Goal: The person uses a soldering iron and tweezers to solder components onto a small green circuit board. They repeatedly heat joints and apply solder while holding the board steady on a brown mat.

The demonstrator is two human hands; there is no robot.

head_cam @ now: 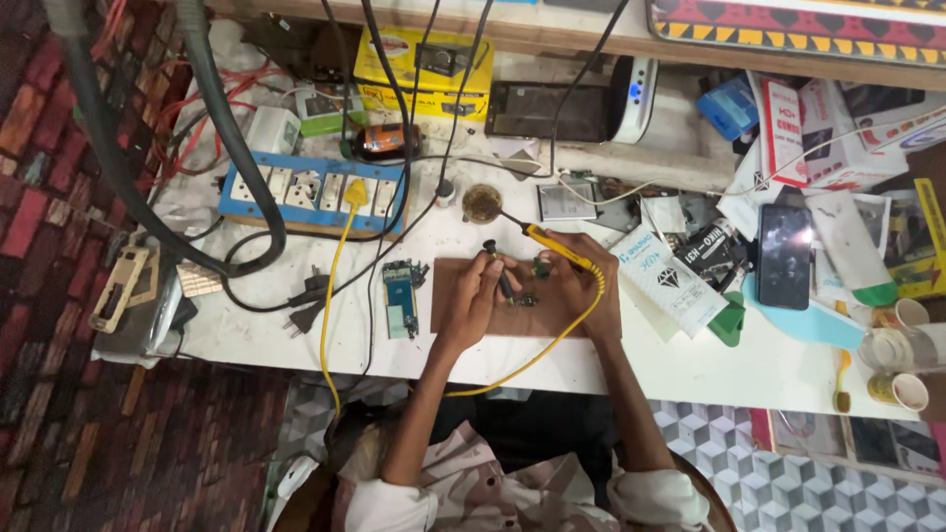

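The left hand [473, 296] is closed around a dark, slim tool [498, 271], held upright over a brown work mat [448, 281] at the near middle of the white workbench [690, 365]. The right hand [581, 286] is wrapped around a yellow-handled soldering iron [557, 246], its tip aimed far-left towards a small round tin [482, 203]. Between the two hands, a small component [542, 266] is seen on the mat; whether it is touched cannot be told. A green circuit board [401, 296] lies just left of the mat. A blue socket strip [310, 192] sits farther left, a dark phone [784, 256] well to the right.
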